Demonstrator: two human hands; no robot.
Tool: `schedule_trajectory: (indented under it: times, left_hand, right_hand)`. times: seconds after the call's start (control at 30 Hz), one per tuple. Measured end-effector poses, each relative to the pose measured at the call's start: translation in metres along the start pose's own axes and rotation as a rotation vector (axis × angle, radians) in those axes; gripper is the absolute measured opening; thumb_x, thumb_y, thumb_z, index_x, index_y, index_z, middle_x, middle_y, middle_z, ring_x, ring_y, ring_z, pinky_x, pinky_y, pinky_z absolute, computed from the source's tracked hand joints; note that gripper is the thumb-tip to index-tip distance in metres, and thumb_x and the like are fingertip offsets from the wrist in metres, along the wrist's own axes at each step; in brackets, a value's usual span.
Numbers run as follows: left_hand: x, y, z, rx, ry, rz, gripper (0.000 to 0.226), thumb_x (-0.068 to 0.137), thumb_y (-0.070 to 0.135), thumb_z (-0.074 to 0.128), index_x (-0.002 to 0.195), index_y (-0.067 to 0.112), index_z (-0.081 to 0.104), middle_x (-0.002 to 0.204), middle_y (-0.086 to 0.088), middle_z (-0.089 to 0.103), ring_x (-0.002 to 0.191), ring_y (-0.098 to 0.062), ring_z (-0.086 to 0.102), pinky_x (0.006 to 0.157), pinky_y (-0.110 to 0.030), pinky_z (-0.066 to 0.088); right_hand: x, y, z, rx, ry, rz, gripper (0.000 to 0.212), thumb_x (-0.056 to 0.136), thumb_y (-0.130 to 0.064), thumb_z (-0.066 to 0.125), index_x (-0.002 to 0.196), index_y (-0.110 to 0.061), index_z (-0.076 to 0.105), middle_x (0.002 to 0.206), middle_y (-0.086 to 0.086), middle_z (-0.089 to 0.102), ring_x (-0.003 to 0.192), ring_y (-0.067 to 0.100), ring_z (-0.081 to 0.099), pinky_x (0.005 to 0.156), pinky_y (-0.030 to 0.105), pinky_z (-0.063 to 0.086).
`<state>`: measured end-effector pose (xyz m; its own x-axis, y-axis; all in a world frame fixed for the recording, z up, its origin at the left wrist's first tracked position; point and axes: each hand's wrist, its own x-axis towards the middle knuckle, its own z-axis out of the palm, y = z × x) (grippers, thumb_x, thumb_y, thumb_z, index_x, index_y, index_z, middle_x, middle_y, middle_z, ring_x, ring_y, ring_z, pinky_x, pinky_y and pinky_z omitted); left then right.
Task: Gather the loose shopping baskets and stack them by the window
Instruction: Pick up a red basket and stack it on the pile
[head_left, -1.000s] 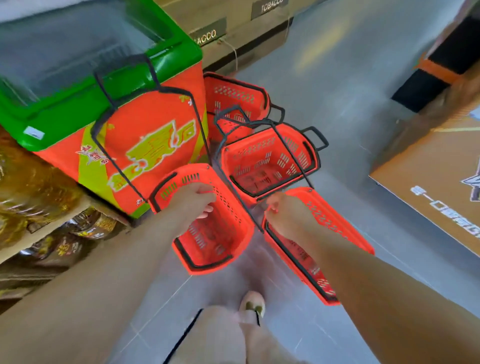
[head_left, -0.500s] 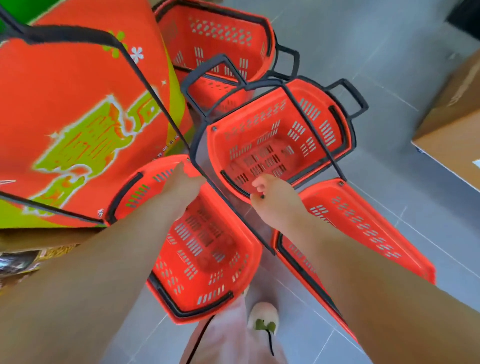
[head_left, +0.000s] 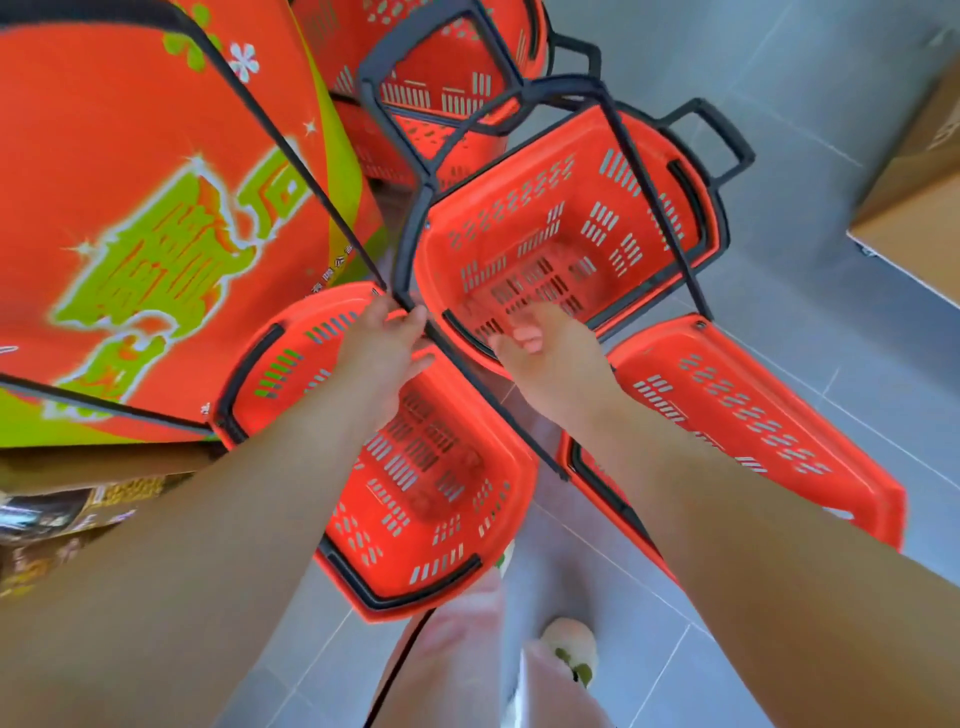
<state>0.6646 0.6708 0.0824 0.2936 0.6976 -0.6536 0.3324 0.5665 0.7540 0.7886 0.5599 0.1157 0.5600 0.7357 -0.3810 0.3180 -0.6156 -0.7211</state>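
Four red plastic shopping baskets with black handles sit on the grey tiled floor. My left hand (head_left: 384, 348) grips the far rim and thin black handle of the near-left basket (head_left: 415, 483). My right hand (head_left: 550, 353) is at the near rim of the middle basket (head_left: 561, 223), fingers bent over the rim; the grip itself is blurred. Beside my right wrist, the right basket (head_left: 753, 415) stands tilted on its side. A far basket (head_left: 431, 73) lies behind the middle one, partly cut off by the frame's top edge. Long black handles cross above the baskets.
An orange and green chest freezer (head_left: 156, 208) stands close on the left, touching the near-left basket. A cardboard box (head_left: 914, 197) sits at the right edge. Shelf goods (head_left: 52, 519) are at the lower left. My shoe (head_left: 569, 649) is below the baskets.
My view has dropped closer to the baskets. My right hand left the right basket's rim and moved forward to the middle basket's near rim. My left hand stays on the near-left basket.
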Motion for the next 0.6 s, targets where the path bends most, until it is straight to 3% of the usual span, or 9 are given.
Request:
schedule_trajectory:
  times: [0.07,0.17,0.3,0.47,0.53,0.6]
  left_hand:
    - [-0.034,-0.001,0.004,0.07,-0.045,0.085,0.014,0.095,0.016,0.055,0.087,0.027,0.057,0.084,0.005,0.065,0.067,-0.005,0.063,0.068,-0.022,0.051]
    - [-0.078,-0.003,0.011,0.148,-0.064,0.151,0.012,0.09,0.014,0.062,0.091,0.026,0.06,0.089,-0.008,0.065,0.076,-0.018,0.064,0.077,-0.031,0.048]
    - [-0.134,-0.015,0.023,0.196,-0.137,0.205,0.01,0.081,0.022,0.07,0.091,0.024,0.068,0.098,-0.02,0.069,0.09,-0.019,0.059,0.089,-0.039,0.046]
    - [-0.192,-0.053,0.055,0.249,-0.238,0.257,0.032,0.079,-0.005,0.069,0.112,-0.002,0.066,0.107,-0.017,0.069,0.095,-0.015,0.063,0.088,-0.02,0.049]
    - [-0.21,-0.074,0.073,0.367,-0.276,0.259,0.039,0.077,-0.012,0.068,0.114,-0.003,0.063,0.109,-0.017,0.068,0.091,-0.017,0.063,0.08,-0.012,0.05]
    - [-0.222,-0.096,0.094,0.477,-0.311,0.271,0.041,0.078,-0.012,0.068,0.117,-0.002,0.061,0.112,-0.019,0.067,0.089,-0.018,0.065,0.084,-0.016,0.053]
  right_hand:
    - [-0.007,-0.024,-0.005,0.1,0.042,-0.016,0.042,0.081,-0.033,0.066,0.115,-0.009,0.056,0.107,0.007,0.066,0.099,0.02,0.06,0.085,0.025,0.042]
    - [-0.021,-0.05,-0.01,0.259,0.109,-0.002,0.053,0.077,-0.036,0.07,0.12,-0.01,0.053,0.103,0.003,0.064,0.092,0.011,0.057,0.074,0.016,0.037]
    - [-0.061,-0.051,-0.027,0.383,0.163,-0.026,0.039,0.075,-0.03,0.072,0.106,-0.011,0.06,0.093,0.0,0.064,0.088,0.015,0.06,0.081,0.031,0.048]
    - [-0.136,-0.009,-0.059,0.495,0.267,-0.044,0.021,0.075,-0.02,0.069,0.091,-0.012,0.058,0.081,0.002,0.064,0.081,0.021,0.062,0.079,0.043,0.051]
    - [-0.166,0.018,-0.078,0.546,0.346,-0.022,0.017,0.075,-0.018,0.065,0.088,-0.013,0.057,0.077,0.001,0.061,0.077,0.023,0.061,0.077,0.046,0.05]
    - [-0.194,0.049,-0.095,0.566,0.434,0.005,0.014,0.074,-0.018,0.062,0.086,-0.016,0.056,0.071,-0.001,0.059,0.072,0.022,0.059,0.072,0.045,0.05]
